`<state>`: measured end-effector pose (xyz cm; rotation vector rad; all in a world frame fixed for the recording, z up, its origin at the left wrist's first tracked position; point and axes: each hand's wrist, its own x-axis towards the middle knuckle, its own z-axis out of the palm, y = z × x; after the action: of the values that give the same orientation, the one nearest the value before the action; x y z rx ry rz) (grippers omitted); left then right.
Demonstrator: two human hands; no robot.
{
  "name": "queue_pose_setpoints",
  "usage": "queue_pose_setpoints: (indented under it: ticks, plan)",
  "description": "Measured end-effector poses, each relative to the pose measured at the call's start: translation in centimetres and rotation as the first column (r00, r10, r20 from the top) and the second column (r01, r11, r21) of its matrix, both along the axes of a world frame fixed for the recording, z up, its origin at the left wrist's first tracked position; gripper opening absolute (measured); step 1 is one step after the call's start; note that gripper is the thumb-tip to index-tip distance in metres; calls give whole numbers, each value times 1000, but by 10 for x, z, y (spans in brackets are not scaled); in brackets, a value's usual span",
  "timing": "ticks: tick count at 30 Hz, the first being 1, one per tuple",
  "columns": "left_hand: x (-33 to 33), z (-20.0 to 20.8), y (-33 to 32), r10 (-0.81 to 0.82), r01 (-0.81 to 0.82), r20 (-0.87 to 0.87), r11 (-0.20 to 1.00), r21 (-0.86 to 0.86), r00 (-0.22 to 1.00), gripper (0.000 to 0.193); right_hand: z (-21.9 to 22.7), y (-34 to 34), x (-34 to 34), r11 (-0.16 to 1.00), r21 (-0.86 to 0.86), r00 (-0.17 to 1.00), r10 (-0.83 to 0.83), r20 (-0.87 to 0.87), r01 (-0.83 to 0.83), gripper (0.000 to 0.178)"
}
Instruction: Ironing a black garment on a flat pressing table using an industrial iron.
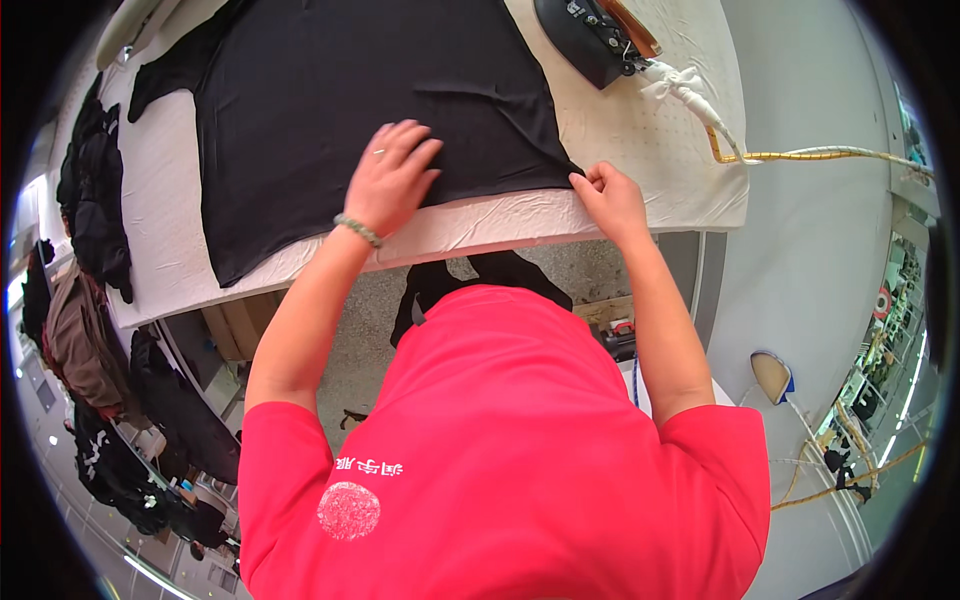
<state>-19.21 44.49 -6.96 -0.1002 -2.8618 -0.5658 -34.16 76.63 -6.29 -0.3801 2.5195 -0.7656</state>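
Note:
A black garment [330, 110] lies spread over the padded white ironing table [160, 250], one sleeve reaching out at the far left. Near the middle of its lower edge, my left hand [393, 177] is over the cloth with fingers stretched out and slightly blurred; whether it presses on the fabric I cannot tell. My right hand [608, 200] pinches the garment's lower right corner between thumb and fingers, at the table's front edge. Small creases run in the cloth between the two hands and above them.
A black steam iron [590, 40] with a brown handle rests at the back right; its cloth-wrapped hose [690, 95] and cord trail right. Dark clothes [100, 190] hang along the left side. A grey wall panel [800, 200] stands at right. Boxes sit under the table.

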Motion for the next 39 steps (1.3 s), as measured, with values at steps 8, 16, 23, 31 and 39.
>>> queue_pose_setpoints:
  ticks: [8, 16, 23, 31, 39]
  plan:
    - [-172, -4, 23, -36, 46, -132, 996, 73, 991, 29, 0, -3, 3, 995, 14, 992, -95, 85, 94, 32]
    - [-254, 2, 11, -274, 362, 332, 901, -240, 903, 14, -2, 3, 8, 992, -45, 992, -112, 58, 114, 29]
    - [-189, -24, 42, -42, 44, -220, 999, 4, 975, 16, -3, 3, 5, 994, -24, 993, -104, 57, 106, 28]
    - [-47, -23, 114, -260, 267, -80, 959, 98, 962, 40, -20, 11, 4, 986, -140, 992, -83, 90, 95, 22]
    - [123, -2, -75, 538, -548, -148, 836, -33, 830, 39, 32, -58, 23, 994, 73, 941, 96, -326, -76, 28]
